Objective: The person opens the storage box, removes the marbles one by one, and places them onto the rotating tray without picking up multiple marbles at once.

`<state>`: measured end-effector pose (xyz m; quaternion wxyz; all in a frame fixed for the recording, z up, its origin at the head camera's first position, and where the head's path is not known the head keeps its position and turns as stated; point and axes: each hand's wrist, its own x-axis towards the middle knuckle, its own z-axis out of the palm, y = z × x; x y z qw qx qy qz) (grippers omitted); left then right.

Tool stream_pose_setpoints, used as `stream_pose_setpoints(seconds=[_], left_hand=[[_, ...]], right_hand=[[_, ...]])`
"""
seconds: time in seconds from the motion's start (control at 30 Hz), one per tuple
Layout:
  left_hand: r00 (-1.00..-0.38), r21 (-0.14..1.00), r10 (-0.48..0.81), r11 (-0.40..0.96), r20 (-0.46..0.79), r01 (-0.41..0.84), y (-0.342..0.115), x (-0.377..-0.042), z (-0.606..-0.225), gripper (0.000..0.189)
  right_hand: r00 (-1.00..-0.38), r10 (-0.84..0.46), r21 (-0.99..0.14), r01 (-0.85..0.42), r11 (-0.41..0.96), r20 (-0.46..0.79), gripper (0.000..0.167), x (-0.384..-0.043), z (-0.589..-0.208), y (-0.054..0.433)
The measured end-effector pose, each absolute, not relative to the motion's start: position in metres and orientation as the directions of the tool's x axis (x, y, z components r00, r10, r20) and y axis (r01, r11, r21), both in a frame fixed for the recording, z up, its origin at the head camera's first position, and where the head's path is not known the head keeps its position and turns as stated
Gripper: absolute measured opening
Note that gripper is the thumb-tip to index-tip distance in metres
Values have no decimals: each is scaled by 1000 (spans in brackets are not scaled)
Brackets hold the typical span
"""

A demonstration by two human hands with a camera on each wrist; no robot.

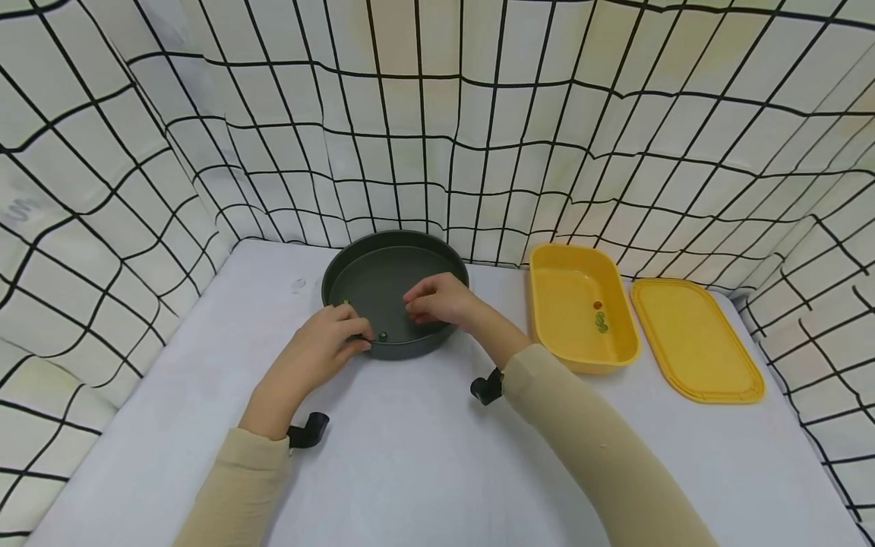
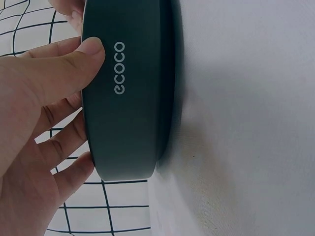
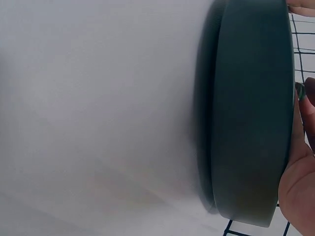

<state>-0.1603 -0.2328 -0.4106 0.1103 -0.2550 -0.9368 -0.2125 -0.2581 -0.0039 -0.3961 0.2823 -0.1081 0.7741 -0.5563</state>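
A dark green round basin (image 1: 399,285) stands on the table, with "ecoco" printed on its side. My left hand (image 1: 328,346) grips its near-left rim, the thumb (image 2: 93,49) on the outer wall and the other fingers over the inside. Close to that hand, a small dark green marble (image 1: 383,336) lies in the basin, and a tiny yellow-green bit (image 1: 345,302) shows behind the knuckles. Over the basin's right side, my right hand (image 1: 444,298) pinches a green marble (image 3: 300,91) between thumb and fingertips; the rim partly hides it in the right wrist view.
Right of the basin stands a yellow container (image 1: 570,285) holding a reddish-brown marble (image 1: 598,305) and some green ones (image 1: 601,322). Its yellow lid (image 1: 697,342) lies flat beside it. A black grid net (image 1: 437,137) over white sheeting encloses the table's back and sides.
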Motion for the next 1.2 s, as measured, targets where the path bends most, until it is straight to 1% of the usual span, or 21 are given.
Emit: stream_pose_setpoints(seconds=[0.13, 0.3, 0.43, 0.5, 0.63, 0.9, 1.07, 1.2], left_hand=[[-852, 342, 425, 786, 305, 515, -234, -160, -411, 11], [-852, 344, 427, 784, 303, 516, -234, -160, -411, 11], [-845, 341, 433, 779, 313, 526, -233, -160, -411, 12], [-843, 339, 435, 778, 316, 529, -233, -160, -411, 11], [-843, 337, 435, 779, 317, 529, -232, -160, -411, 11], [-838, 335, 440, 775, 323, 536, -233, -161, -412, 11], [-842, 343, 435, 776, 319, 530, -233, -160, -410, 11], [-843, 345, 435, 775, 317, 530, -233, -160, -411, 11]], right_hand=[[-816, -492, -891, 59, 450, -302, 23, -258, -397, -7], [-827, -487, -785, -93, 612, -281, 16, -255, -396, -10], [-833, -490, -705, -187, 685, -255, 10, -254, -397, -13], [-840, -487, -678, -214, 703, -240, 9, -253, -397, -14], [-854, -469, -657, -222, 721, -226, 9, -251, -397, -15], [-857, -463, -673, -207, 710, -224, 10, -250, -397, -14], [-858, -470, -740, -176, 649, -208, 13, -251, -399, -10], [-857, -469, -842, -81, 533, -215, 19, -252, -400, -5]])
